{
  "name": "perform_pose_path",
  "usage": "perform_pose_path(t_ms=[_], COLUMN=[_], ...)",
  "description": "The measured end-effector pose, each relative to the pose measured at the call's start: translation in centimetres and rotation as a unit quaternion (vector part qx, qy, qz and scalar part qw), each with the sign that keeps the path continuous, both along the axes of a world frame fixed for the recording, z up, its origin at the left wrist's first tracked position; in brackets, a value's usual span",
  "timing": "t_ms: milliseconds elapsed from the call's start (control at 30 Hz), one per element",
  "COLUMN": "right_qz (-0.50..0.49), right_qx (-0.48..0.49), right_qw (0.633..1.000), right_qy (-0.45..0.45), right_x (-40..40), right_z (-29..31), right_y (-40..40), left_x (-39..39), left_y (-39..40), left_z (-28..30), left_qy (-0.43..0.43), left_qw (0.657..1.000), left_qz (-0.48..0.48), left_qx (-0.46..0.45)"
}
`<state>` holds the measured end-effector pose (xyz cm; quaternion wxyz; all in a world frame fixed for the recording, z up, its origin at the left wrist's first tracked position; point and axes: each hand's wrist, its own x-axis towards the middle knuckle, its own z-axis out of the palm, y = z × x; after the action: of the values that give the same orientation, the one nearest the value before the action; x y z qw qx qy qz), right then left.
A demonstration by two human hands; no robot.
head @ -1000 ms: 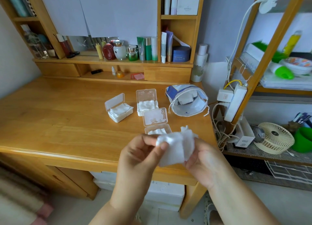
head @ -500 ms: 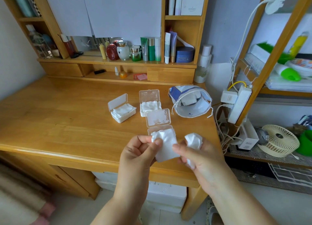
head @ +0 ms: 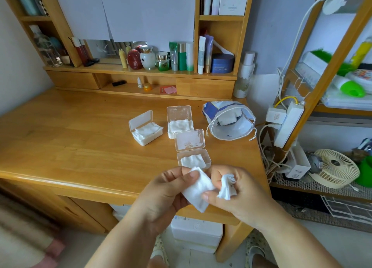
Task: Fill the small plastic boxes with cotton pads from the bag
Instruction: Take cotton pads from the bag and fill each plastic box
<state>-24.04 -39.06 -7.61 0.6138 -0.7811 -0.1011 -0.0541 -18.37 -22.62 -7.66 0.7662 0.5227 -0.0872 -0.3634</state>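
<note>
Three small plastic boxes stand open on the wooden desk (head: 70, 143). The left box (head: 148, 133) and the middle box (head: 180, 126) are heaped with white pads; the near box (head: 193, 160) holds a few. The blue-and-white drawstring bag (head: 229, 122) lies open at the right with pads inside. Over the desk's front edge, my left hand (head: 167, 195) pinches one flat cotton pad (head: 198, 189) at its top corner. My right hand (head: 239, 193) touches that pad with its thumb and grips a bunch of pads (head: 227, 186) in its curled fingers.
A shelf unit at the desk's back carries bottles, jars and tubes (head: 181, 56). A power strip (head: 287, 122) with cables hangs off the desk's right edge. A wooden rack on the right holds a small fan (head: 334, 168). White storage boxes (head: 197, 231) sit under the desk.
My hands split the wad: the left peeled off a single pad, the right kept the bunch. Both hands sank a little toward the near box, and the view shifted.
</note>
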Motion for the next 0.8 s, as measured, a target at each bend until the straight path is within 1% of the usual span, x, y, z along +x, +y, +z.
perform_pose_path(t_ms=[100,167,233,267,333,400,433,500,567,600,633,667,700,733,767,800], right_qz=[-0.001,-0.008,0.006,0.013,0.016,0.007,0.006,-0.003,-0.034,-0.057,-0.084,-0.116,-0.150,-0.178,-0.197,-0.209], right_qx=[0.026,0.045,0.050,0.046,0.053,0.083,0.102,0.109,0.077,0.072,0.077,0.091,0.118,0.156,0.199,0.237], right_qw=[0.999,0.997,0.994,0.993,0.990,0.985,0.982,0.980,0.984,0.984,0.983,0.980,0.974,0.965,0.954,0.943], right_qy=[0.031,0.060,0.094,0.109,0.131,0.153,0.162,0.168,0.159,0.151,0.141,0.134,0.126,0.118,0.108,0.103], right_x=[0.4,0.7,1.1,1.3,1.5,1.7,1.9,2.4,3.1,3.4,3.8,4.2,4.5,4.9,5.3,5.6], right_z=[-0.7,-1.3,-1.9,-2.2,-2.8,-3.3,-3.6,-3.9,-4.1,-4.1,-3.9,-3.7,-3.6,-3.5,-3.4,-3.5], right_y=[-0.1,-0.1,-0.3,-0.4,-0.6,-0.9,-1.0,-1.0,-0.8,-0.8,-1.1,-1.6,-2.4,-3.3,-4.2,-4.9], left_x=[-0.2,-0.2,0.2,0.5,1.1,1.7,2.0,2.7,3.3,3.8,4.4,5.0,5.8,6.7,7.5,8.3], left_y=[-0.4,-0.5,-0.3,-0.2,-0.1,-0.1,-0.2,-0.4,-0.8,-0.9,-1.0,-0.9,-0.8,-0.6,-0.6,-0.7], left_z=[-1.2,-1.9,-2.6,-2.9,-3.4,-4.1,-4.5,-4.9,-4.7,-4.7,-4.8,-4.8,-4.9,-4.9,-4.7,-4.5], left_qy=[0.006,0.000,-0.012,-0.024,-0.077,-0.127,-0.132,-0.121,-0.102,-0.103,-0.126,-0.172,-0.241,-0.314,-0.394,-0.466], left_qw=[1.000,1.000,0.999,0.999,0.994,0.984,0.982,0.982,0.985,0.983,0.976,0.958,0.928,0.892,0.850,0.808], left_qz=[0.017,0.008,0.005,0.010,0.026,0.049,0.057,0.052,0.051,0.075,0.111,0.154,0.186,0.193,0.174,0.132], left_qx=[0.005,0.021,0.042,0.047,0.072,0.113,0.126,0.136,0.130,0.129,0.141,0.171,0.216,0.261,0.304,0.336])
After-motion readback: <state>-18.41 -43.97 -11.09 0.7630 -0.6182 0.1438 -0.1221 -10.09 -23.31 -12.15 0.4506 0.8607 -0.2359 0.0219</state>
